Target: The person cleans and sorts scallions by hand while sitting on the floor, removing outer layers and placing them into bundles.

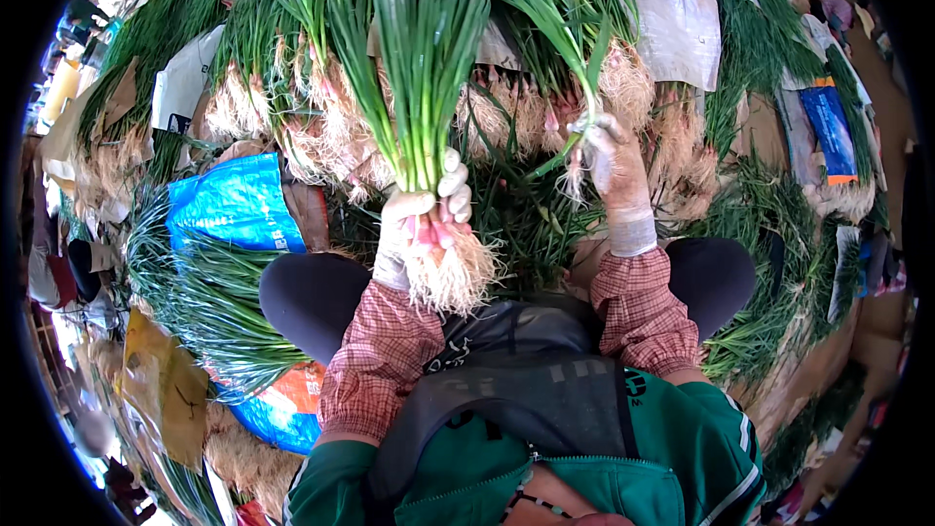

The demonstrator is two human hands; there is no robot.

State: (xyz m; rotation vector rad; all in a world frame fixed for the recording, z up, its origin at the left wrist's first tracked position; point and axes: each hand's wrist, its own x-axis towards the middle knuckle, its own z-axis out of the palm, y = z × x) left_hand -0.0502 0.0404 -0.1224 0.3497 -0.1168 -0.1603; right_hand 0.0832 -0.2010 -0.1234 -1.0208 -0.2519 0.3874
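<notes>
A thick bunch of spring onions (421,136) stands upright in my left hand (425,209), whose gloved fingers wrap round the stems just above the reddish bulbs. Its pale, stringy roots (454,273) hang below that hand. To the right, my gloved right hand (614,158) pinches a single spring onion (588,97) near its white base, with its small roots dangling below the fingers. Its green leaves run up to the left and overlap other leaves, so where they end is hard to tell.
Rows of bundled spring onions (312,102) lie across the far side, with white sheets (672,15) among them. A blue plastic sheet (237,203) and loose greens (209,297) lie at left. More loose greens (765,234) are at right. My knees (317,297) flank both hands.
</notes>
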